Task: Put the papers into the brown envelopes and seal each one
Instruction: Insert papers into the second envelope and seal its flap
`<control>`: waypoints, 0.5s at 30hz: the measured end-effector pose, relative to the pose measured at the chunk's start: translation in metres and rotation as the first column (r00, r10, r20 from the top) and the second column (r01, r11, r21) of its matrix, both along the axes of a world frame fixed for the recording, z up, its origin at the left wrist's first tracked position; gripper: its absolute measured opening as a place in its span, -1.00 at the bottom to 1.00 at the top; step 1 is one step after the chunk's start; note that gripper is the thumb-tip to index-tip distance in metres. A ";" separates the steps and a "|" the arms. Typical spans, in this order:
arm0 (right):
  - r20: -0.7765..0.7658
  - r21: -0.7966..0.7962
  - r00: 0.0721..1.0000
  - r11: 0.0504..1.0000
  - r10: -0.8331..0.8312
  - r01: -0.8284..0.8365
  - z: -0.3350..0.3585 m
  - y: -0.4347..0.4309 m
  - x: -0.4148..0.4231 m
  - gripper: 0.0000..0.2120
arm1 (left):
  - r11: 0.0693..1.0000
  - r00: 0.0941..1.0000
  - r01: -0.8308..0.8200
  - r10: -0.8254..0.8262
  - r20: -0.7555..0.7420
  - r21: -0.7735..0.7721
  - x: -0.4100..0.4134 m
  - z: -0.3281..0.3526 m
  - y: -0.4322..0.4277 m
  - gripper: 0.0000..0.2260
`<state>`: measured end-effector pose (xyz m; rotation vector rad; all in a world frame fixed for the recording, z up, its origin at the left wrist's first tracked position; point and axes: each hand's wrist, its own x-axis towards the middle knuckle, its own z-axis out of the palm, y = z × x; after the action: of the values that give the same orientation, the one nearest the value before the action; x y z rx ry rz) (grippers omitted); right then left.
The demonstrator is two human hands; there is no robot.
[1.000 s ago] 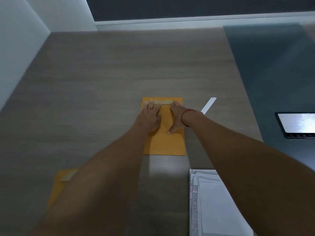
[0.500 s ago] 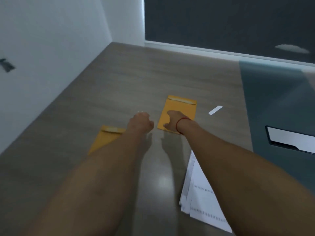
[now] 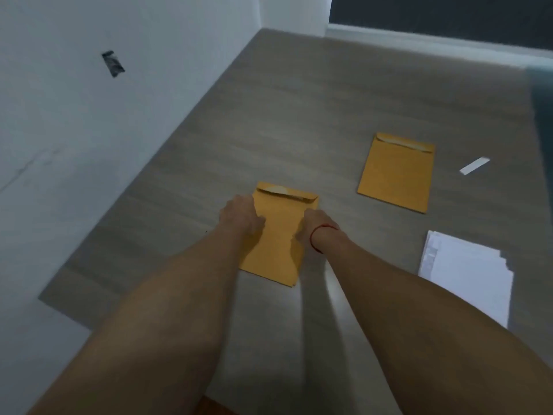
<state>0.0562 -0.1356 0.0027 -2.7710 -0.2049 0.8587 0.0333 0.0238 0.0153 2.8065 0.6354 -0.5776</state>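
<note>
Our hands have left the far envelope [image 3: 396,172]; now our left hand [image 3: 241,215] and right hand [image 3: 311,224], fingers curled, press the nearer envelope's [image 3: 279,244] two sides. The paper stack [image 3: 466,274] lies right of it.

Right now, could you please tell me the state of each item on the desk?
Near brown paper envelope: flat, flap folded down, both hands on it.
Far brown paper envelope: flat, flap down, untouched.
White paper stack: loose, fanned, outside envelopes.
White paper strip: lying loose.
Left hand: resting on near envelope.
Right hand: resting on near envelope.
</note>
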 end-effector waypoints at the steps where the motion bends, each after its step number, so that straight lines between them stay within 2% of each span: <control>1: 0.005 0.009 0.997 0.997 -0.081 0.081 -0.006 0.005 -0.002 -0.74 | 1.000 1.000 0.006 -0.006 -0.017 -0.006 -0.002 -0.007 0.005 -0.52; 5: -0.018 0.094 0.916 0.911 -0.402 0.402 -0.022 0.020 0.000 -0.41 | 0.996 0.999 -0.006 0.003 -0.039 -0.093 -0.003 -0.030 0.018 -0.34; 9: -0.141 0.174 0.735 0.714 -0.663 0.678 -0.025 0.028 0.010 -0.31 | 0.926 0.983 -0.182 0.182 -0.031 -0.331 0.004 -0.037 0.025 -0.17; 12: -0.231 0.202 0.710 0.681 -0.666 0.704 -0.026 0.029 0.012 -0.37 | 0.869 0.961 -0.274 0.267 -0.075 -0.412 0.006 -0.039 0.031 -0.11; 15: -0.255 0.209 0.740 0.712 -0.622 0.670 -0.021 0.031 0.014 -0.41 | 0.892 0.969 -0.246 0.235 -0.077 -0.379 0.006 -0.040 0.031 -0.14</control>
<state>0.0707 -0.1051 -0.0182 -2.2121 0.6062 0.7711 0.0396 0.0543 -0.0243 2.3131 0.7664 -0.6186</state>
